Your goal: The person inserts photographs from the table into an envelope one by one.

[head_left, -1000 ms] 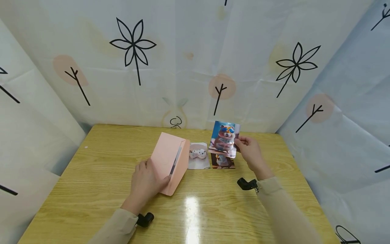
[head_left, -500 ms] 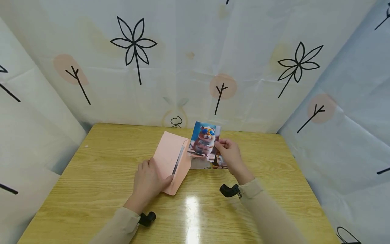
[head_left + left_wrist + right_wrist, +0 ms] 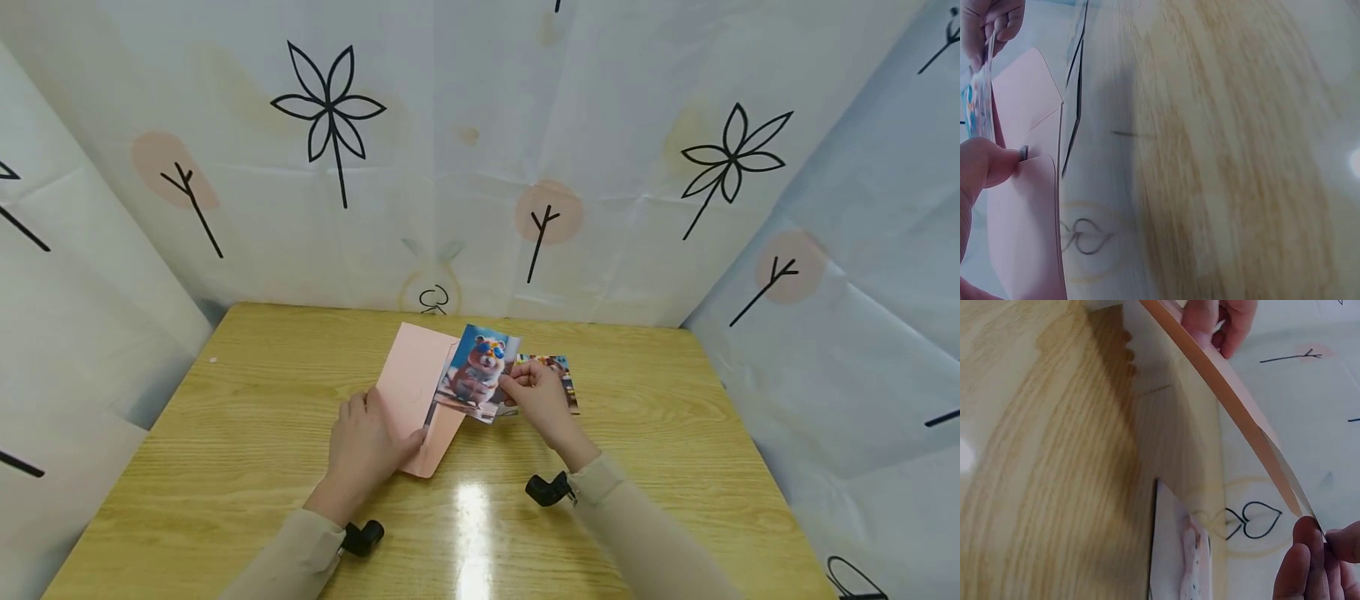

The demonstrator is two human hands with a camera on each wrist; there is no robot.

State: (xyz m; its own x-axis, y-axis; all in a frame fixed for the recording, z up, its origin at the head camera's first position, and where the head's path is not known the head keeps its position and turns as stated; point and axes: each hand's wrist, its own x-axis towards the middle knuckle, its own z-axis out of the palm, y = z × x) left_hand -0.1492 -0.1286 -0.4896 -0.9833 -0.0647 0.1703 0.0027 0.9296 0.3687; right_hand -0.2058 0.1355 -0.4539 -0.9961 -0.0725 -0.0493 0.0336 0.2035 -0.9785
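Note:
My left hand (image 3: 367, 442) grips a pink envelope (image 3: 414, 358) by its lower part, tilted above the table. In the left wrist view the thumb (image 3: 1000, 164) presses at the envelope's mouth, and the flap (image 3: 1029, 81) stands open. A dark strip of something shows inside the mouth. Between thumb and fingers, my right hand (image 3: 543, 407) pinches the right edge of a photo card (image 3: 476, 371) with a hamster in sunglasses. The card's left edge overlaps the envelope's mouth; whether it is inside cannot be told. Right-hand fingers (image 3: 1310, 562) also show in the right wrist view.
Behind the right hand, another picture card (image 3: 572, 390) lies on the wooden table (image 3: 225, 433). A card with a pale picture (image 3: 1169, 550) appears low in the right wrist view. A patterned white cloth (image 3: 450, 150) stands behind the table.
My right hand has carried the hamster card left and slightly down, from above the lying cards to the envelope's mouth. The left hand and envelope have barely moved.

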